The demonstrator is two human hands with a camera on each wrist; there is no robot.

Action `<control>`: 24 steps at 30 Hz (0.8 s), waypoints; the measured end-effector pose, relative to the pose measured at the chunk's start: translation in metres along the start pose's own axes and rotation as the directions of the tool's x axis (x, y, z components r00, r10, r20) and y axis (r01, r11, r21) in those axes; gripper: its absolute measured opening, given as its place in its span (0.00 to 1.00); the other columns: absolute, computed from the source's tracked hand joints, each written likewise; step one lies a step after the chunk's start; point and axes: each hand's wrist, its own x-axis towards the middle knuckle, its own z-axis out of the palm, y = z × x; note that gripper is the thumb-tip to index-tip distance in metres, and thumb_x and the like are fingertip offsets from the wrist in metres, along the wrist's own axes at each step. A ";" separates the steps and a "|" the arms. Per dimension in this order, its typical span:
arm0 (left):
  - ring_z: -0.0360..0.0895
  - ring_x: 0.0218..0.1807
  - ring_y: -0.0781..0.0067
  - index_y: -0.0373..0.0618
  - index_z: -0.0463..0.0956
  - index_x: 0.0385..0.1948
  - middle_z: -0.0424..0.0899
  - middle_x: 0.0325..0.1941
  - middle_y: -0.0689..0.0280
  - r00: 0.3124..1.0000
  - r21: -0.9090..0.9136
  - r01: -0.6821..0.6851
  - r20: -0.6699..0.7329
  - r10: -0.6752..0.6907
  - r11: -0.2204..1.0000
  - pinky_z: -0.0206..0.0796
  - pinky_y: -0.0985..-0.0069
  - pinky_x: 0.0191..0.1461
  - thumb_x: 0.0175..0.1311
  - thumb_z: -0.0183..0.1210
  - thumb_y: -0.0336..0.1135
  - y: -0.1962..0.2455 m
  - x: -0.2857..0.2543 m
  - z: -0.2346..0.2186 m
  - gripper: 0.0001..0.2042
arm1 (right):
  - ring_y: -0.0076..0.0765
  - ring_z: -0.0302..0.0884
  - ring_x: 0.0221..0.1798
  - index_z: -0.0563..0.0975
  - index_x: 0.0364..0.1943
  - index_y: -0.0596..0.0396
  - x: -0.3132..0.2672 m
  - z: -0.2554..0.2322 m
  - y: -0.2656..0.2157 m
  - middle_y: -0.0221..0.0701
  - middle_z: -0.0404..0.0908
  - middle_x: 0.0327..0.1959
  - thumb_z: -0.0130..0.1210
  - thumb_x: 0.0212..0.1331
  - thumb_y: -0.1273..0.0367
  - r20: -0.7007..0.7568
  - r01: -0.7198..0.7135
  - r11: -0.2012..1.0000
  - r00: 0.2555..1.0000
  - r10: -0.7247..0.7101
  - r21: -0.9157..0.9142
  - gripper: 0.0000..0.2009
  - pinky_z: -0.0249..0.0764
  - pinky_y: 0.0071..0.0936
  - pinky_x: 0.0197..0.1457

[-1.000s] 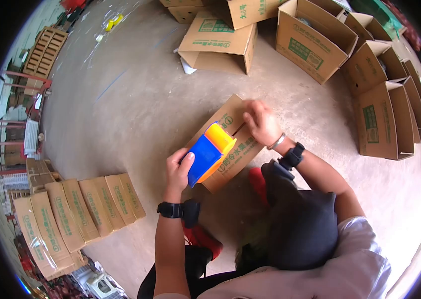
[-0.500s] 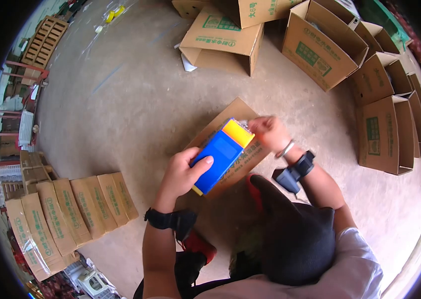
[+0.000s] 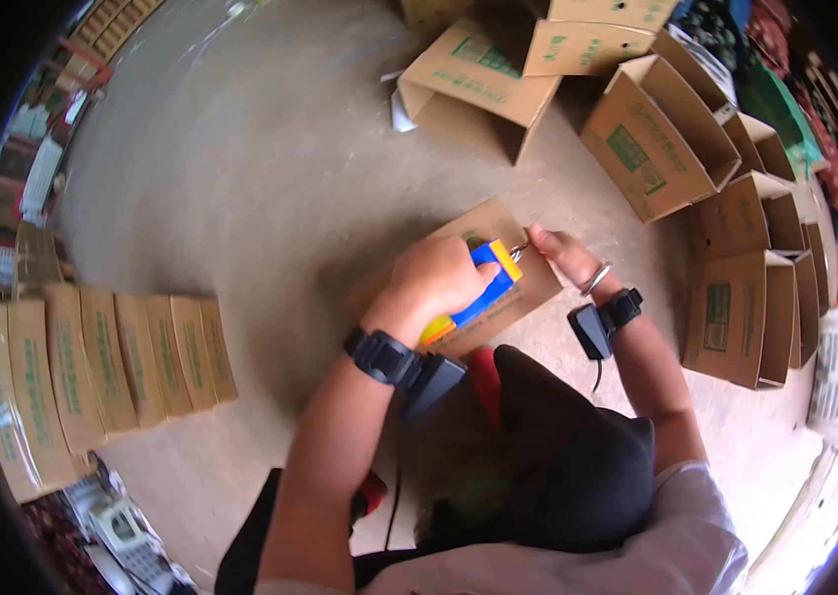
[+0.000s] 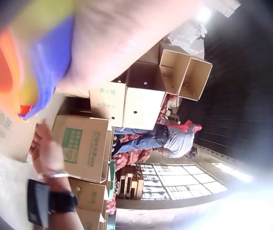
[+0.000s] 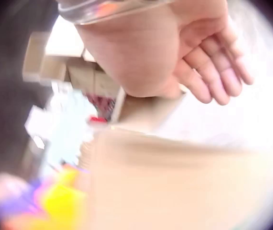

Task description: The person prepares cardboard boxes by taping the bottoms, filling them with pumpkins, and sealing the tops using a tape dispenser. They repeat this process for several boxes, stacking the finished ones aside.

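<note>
My left hand (image 3: 439,278) grips a blue tape dispenser (image 3: 486,294) with yellow and orange parts, holding it over a flat-sided cardboard carton (image 3: 535,286) on the floor. In the left wrist view the dispenser (image 4: 52,60) looms large and blurred at the upper left. A shiny clear bit (image 3: 518,252) shows at its yellow end. Close by that end, at the carton's right edge, is my right hand (image 3: 565,256). The right wrist view shows this hand (image 5: 174,57) with fingers loosely bent and nothing visible in them; its thumb is hidden.
Open cartons (image 3: 652,149) stand in a cluster at the right and far side. A row of taped cartons (image 3: 112,367) lines the left. In the left wrist view a person (image 4: 174,140) is beside red mesh sacks (image 4: 131,157) in the background.
The left hand has turned over with the dispenser, its back now facing up, and moved right. The right hand has shifted slightly right. The head view has swung round.
</note>
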 end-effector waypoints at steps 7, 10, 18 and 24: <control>0.78 0.29 0.58 0.34 0.74 0.26 0.78 0.25 0.51 0.998 -0.238 -0.051 0.010 0.055 0.970 0.68 0.68 0.34 0.51 0.58 0.52 -0.126 -0.079 0.002 0.23 | 0.48 0.75 0.43 0.75 0.39 0.65 0.009 0.016 -0.014 0.52 0.77 0.36 0.33 0.61 0.44 -0.029 -0.081 0.912 0.997 0.076 -0.402 0.33 0.67 0.35 0.50; 0.78 0.31 0.58 0.34 0.76 0.28 0.79 0.26 0.51 0.959 -0.204 0.273 0.140 -0.248 0.940 0.68 0.67 0.36 0.47 0.59 0.57 -0.193 -0.107 0.033 0.26 | 0.33 0.75 0.44 0.71 0.49 0.64 0.012 0.016 -0.002 0.41 0.77 0.44 0.40 0.62 0.48 0.125 -0.202 0.966 0.975 0.183 0.160 0.29 0.68 0.28 0.50; 0.78 0.30 0.63 0.34 0.77 0.27 0.78 0.26 0.48 0.951 -0.337 0.309 0.086 -0.297 0.890 0.67 0.67 0.35 0.46 0.60 0.59 -0.265 -0.053 0.138 0.28 | 0.32 0.76 0.41 0.72 0.46 0.60 0.019 0.031 0.090 0.36 0.78 0.36 0.39 0.62 0.54 0.352 -0.467 0.577 0.884 0.308 0.670 0.23 0.72 0.32 0.45; 0.77 0.32 0.69 0.37 0.77 0.34 0.81 0.33 0.61 0.907 -0.733 0.421 0.358 -0.224 0.534 0.68 0.72 0.38 0.53 0.56 0.58 -0.305 -0.025 0.129 0.27 | 0.33 0.77 0.36 0.74 0.41 0.59 0.012 0.011 0.057 0.36 0.79 0.29 0.40 0.61 0.57 0.408 -0.648 0.701 0.750 0.520 0.298 0.19 0.73 0.34 0.41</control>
